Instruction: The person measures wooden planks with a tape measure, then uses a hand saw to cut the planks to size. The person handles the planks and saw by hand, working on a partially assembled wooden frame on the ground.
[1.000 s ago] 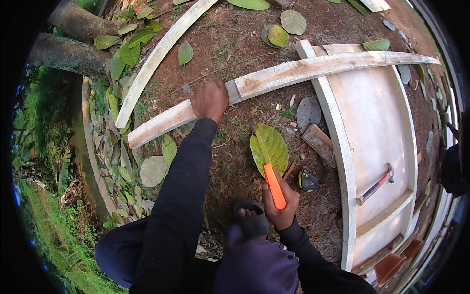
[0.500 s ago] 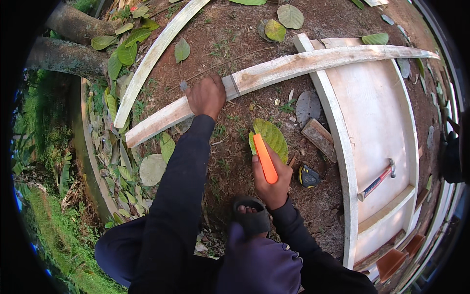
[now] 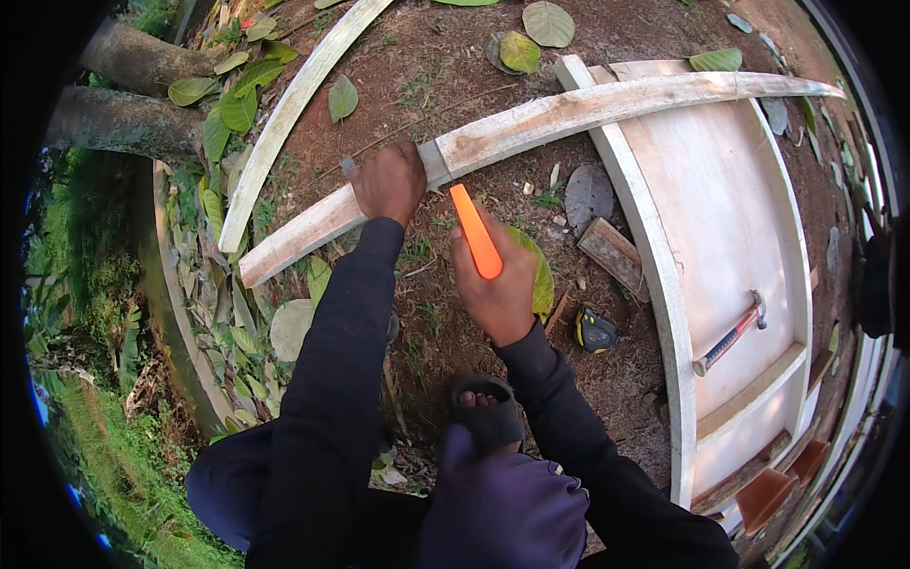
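A long pale timber beam (image 3: 559,116) runs across the ground, its right part resting over a wooden frame. My left hand (image 3: 391,183) is closed over the beam, gripping it left of a dark crosswise line. Just below that line, my right hand (image 3: 498,284) is wrapped around the orange handle (image 3: 477,232) of a handsaw. The handle's upper end points at the beam's near edge; the thin blade is seen almost edge-on and hardly shows.
The panelled wooden frame (image 3: 735,218) lies at the right, with a hammer (image 3: 730,337) on it. A tape measure (image 3: 595,330) and a wood offcut (image 3: 611,256) lie beside it. Another pale beam (image 3: 294,109) lies at the upper left, near tree trunks (image 3: 137,121). My sandalled foot (image 3: 485,410) is below.
My right hand has moved up and left with the handsaw, bringing its handle close to the beam's line. My left hand keeps its grip on the beam.
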Demonstrator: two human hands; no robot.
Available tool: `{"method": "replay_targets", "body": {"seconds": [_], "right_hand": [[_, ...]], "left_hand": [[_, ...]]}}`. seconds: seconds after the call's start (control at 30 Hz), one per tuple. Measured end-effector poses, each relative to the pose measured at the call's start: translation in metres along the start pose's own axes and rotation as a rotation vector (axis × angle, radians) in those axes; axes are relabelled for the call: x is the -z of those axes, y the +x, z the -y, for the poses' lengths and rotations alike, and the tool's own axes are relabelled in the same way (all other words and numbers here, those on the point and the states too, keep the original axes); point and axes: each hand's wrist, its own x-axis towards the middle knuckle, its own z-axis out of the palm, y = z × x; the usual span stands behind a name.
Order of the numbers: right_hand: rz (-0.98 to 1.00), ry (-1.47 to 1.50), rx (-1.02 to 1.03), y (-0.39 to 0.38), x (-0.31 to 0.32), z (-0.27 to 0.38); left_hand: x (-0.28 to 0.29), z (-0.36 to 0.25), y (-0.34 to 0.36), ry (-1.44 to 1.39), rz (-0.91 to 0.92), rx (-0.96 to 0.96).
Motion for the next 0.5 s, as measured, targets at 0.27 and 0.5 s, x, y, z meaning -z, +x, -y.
{"method": "replay_targets", "body": {"seconds": [0.27, 0.5], "right_hand": [[0.093, -0.045, 0.014, -0.134, 0.080, -0.008], [-0.023, 0.085, 0.075, 0.003, -0.010, -0.021]], "left_hand": [[0.002, -0.006, 0.005, 0.031, -0.010, 0.078], [0.001, 0.003, 0.002, -0.083, 0.024, -0.036]]}}
